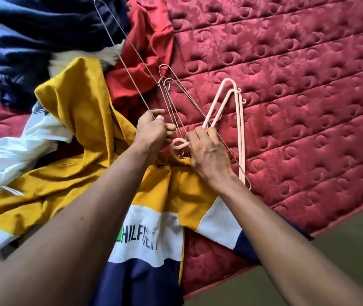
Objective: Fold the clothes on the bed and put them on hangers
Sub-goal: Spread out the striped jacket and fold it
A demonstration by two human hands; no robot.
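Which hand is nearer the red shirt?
Left. The left hand, pinching wire hangers, sits just below the red shirt; the right hand is farther right, gripping the pink hangers.

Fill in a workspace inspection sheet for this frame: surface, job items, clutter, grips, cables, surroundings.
Surface: bed with a red quilted cover.
Job's things: yellow shirt with white and navy bands, spread at the near edge; wire hangers and pink hangers bunched above it, none carrying a garment; red garment and navy garment heaped at upper left.
Clutter: nothing seen.
Grips: left hand pinches the wire hangers; right hand holds the pink hangers by their arms.
Cables: nothing seen.
Surroundings: olive floor at lower right.
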